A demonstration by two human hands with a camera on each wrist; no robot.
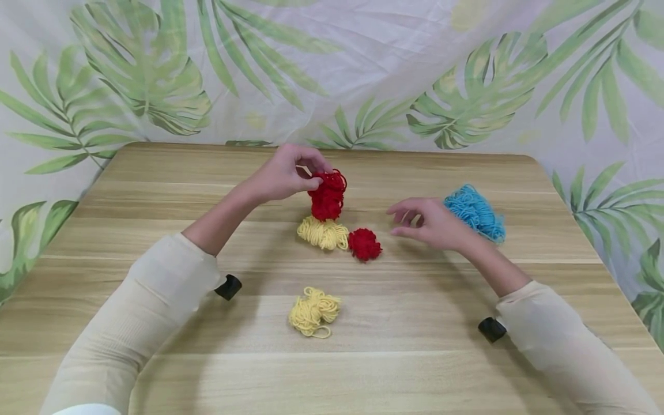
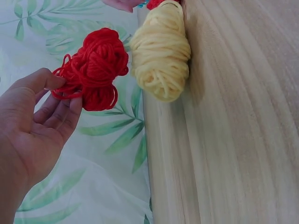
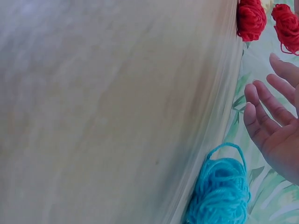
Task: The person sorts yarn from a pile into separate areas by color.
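Where your view runs widest, leaf-printed cloth (image 1: 373,52) hangs behind everything.

Desk (image 1: 404,374): wood-grain top, carrying the yarn bundles.

Left hand (image 1: 287,173): your thumb and fingers pinch strands at the top of a red bundle. Risk: you seem to grip a few loose loops rather than the wound body, so the weight below could draw them out or let the bundle slip.

Right hand (image 1: 427,222): fingers spread a little, relaxed, holding nothing, above the desk between red and blue yarn. Risk: a backward sweep of your wrist could drag the blue.

Blue bundle (image 1: 473,210): lying just beyond your right wrist. A free loop shows at one end in the right wrist view; your sleeve or fingers could snag it.

Held red bundle (image 1: 328,202): hanging upright from your left fingers, clear of the desk, over the far yellow bundle. Lowered off-centre, it would likely tip, since the yarn beneath is soft and rounded.

Far yellow bundle (image 1: 323,233): lying on its side below the red; a push from above might roll it.

Near yellow bundle (image 1: 313,311): apart, closer to you, one stray loop apt to tangle.

Desk-lying red bundle (image 1: 365,244): at the far yellow bundle's right end, liable to be nudged should that roll.
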